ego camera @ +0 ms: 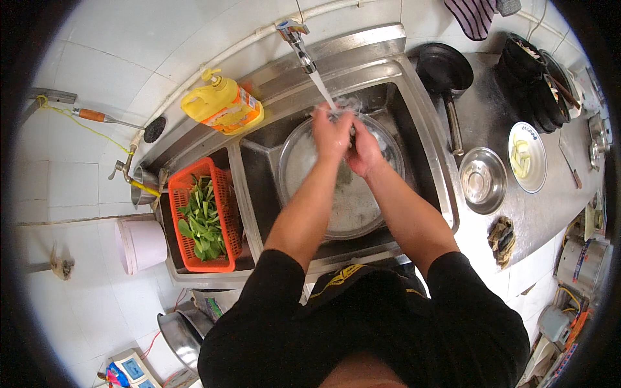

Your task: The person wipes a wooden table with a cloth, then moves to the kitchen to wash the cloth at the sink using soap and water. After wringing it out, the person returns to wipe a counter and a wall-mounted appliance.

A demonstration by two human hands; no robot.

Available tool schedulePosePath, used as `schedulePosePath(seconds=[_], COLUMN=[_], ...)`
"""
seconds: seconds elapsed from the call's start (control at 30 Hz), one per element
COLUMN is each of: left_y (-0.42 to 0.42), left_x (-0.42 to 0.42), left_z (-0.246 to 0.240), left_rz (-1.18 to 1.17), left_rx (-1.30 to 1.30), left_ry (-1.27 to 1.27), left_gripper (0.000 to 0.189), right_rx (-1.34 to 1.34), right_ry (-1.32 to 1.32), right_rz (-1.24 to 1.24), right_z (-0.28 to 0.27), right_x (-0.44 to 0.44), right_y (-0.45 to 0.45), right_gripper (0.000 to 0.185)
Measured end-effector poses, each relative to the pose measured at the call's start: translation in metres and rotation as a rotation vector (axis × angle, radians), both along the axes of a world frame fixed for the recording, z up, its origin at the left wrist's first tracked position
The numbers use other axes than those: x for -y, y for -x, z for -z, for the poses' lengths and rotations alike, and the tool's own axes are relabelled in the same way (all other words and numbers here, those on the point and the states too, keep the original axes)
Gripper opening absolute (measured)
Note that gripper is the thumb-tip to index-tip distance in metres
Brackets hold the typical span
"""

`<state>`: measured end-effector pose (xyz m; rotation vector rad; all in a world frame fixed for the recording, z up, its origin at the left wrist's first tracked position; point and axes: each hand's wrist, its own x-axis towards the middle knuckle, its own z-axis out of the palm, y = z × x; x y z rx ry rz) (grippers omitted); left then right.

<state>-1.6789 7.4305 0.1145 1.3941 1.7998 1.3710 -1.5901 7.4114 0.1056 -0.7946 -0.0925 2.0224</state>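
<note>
Water runs from a chrome faucet [296, 43] onto my two hands, which are close together over a wide, clear basin [310, 213] in the steel sink [257, 179]. My left hand [331, 136] and my right hand [365, 153] are cupped around a small dark item [352, 138]. Fingers and splashing water hide most of it, so its kind cannot be told. Cloudy water with some dark sediment fills the basin beneath my hands.
An orange plastic basket [177, 247] of leafy greens [204, 223] occupies the left sink compartment. Behind it stands a yellow pump bottle [225, 104]. On the right counter are a black pan [444, 68], a steel bowl [482, 180], a white bowl [537, 167] and a crumpled rag [502, 241].
</note>
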Motion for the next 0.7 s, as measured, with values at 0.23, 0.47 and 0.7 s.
schedulePosePath(seconds=[0.23, 0.47, 0.7], left_y=[-0.002, -0.033, 0.001], left_x=[0.013, 0.051, -0.019], left_z=[0.005, 0.001, -0.009], left_rz=[0.063, 0.037, -0.014], left_rx=[0.606, -0.09, -0.145], left_ry=[0.036, -0.294, 0.039], left_gripper=[0.046, 0.035, 0.032], right_rx=[-0.058, -0.186, -0.005], right_ry=[0.018, -0.07, -0.072], right_rz=[0.048, -0.163, 0.06], right_z=[-0.025, -0.011, -0.002], right_x=[-0.014, -0.032, -0.02], right_y=[-0.006, -0.011, 0.014], right_gripper=[0.041, 0.055, 0.039])
